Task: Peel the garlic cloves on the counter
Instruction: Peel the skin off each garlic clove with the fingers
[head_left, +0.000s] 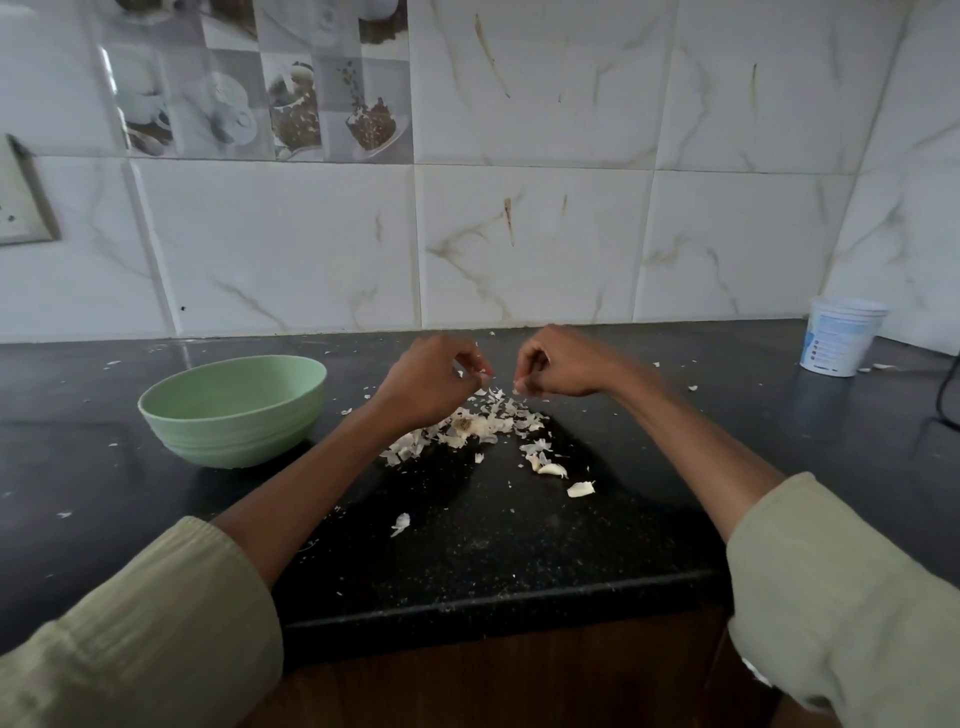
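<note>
Black speckled stone makes up the table (467, 545), and both hands are raised a little above it, close together but apart. The left hand (436, 376) has its fingers curled, pinching a small pale scrap, though it is too small to tell whether it is garlic or skin. The right hand (556, 366) is curled the same way around something pale at its fingertips. Below them lies a heap of papery skins (467, 426). Nearer the table's front edge sit two garlic cloves (553, 470), side by side. A green bowl (234, 410) stands to the left, a white tub (841, 335) far right by the tiled wall (519, 234).
</note>
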